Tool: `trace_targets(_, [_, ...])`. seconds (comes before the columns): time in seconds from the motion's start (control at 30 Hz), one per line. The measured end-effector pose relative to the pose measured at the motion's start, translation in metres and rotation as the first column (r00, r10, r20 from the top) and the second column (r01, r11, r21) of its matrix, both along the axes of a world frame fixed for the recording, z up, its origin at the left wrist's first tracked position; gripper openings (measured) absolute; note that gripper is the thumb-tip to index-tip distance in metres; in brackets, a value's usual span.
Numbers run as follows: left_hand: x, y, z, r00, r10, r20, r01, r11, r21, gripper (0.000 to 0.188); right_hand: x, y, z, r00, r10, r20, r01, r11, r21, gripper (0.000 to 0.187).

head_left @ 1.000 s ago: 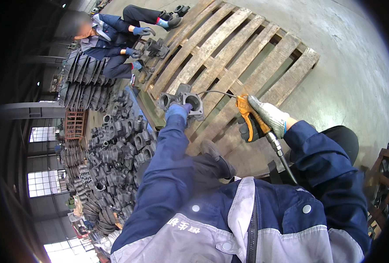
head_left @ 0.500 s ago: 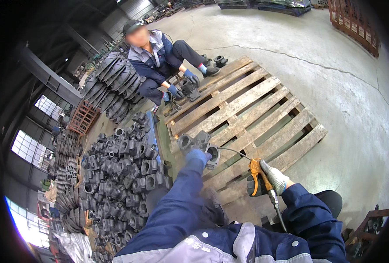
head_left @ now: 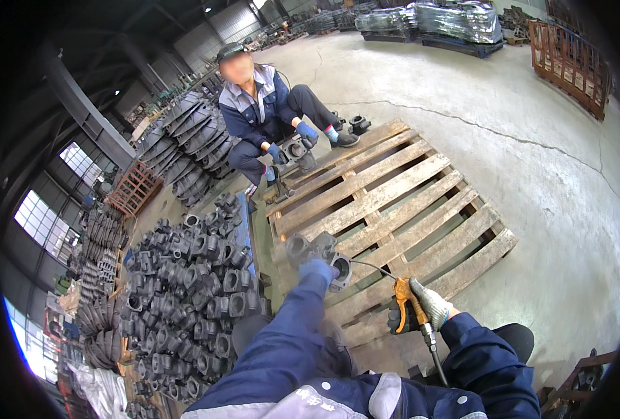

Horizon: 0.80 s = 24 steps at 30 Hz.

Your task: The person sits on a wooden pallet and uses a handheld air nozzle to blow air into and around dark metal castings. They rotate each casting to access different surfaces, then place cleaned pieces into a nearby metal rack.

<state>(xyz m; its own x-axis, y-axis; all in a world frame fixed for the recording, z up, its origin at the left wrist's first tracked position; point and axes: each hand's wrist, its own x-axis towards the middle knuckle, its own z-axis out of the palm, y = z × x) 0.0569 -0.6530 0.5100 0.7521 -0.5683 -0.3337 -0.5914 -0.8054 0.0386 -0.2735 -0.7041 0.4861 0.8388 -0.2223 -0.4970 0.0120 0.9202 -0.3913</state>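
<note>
My left hand (head_left: 317, 271), in a blue glove, grips a dark grey metal casting (head_left: 322, 246) with round flanged openings over the near left corner of the pallet. In a grey-white glove with dark fingers, my right hand (head_left: 421, 307) is wrapped round an orange air blow gun (head_left: 403, 295). A hose fitting runs down from its handle. Its thin bent nozzle (head_left: 371, 265) reaches left to the casting's right-hand opening; whether the tip enters it is hard to see.
A slatted wooden pallet (head_left: 394, 199) lies ahead. Across it squats a co-worker (head_left: 261, 115) in blue gloves, holding another casting (head_left: 296, 150). To my left is a large heap of castings (head_left: 191, 279). A rusty metal crate (head_left: 568, 66) and wrapped stacks (head_left: 456, 24) stand far right.
The co-worker has raised and turned their casting, so its round opening now shows. My view has tilted up slightly. My hands keep nearly the same hold on the casting and blow gun.
</note>
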Motion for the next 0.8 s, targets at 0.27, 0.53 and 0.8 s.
trace_targets(0.27, [0.002, 0.001, 0.001, 0.998, 0.047, -0.048, -0.048, 0.999, -0.020, 0.072, 0.005, -0.005, -0.026, 0.995, -0.035, -0.098, 0.023, 0.992, -0.123, 0.064])
trace_targets(0.53, [0.013, 0.002, -0.023, 0.994, -0.084, 0.063, 0.087, 0.996, -0.034, 0.084, 0.002, -0.006, -0.025, 0.998, -0.058, 0.016, 0.060, 0.935, -0.350, 0.061])
trace_targets(0.8, [0.020, -0.004, -0.032, 0.987, -0.118, 0.108, 0.117, 0.993, 0.010, 0.062, -0.002, -0.001, -0.017, 0.998, -0.066, -0.020, 0.059, 0.968, -0.243, 0.060])
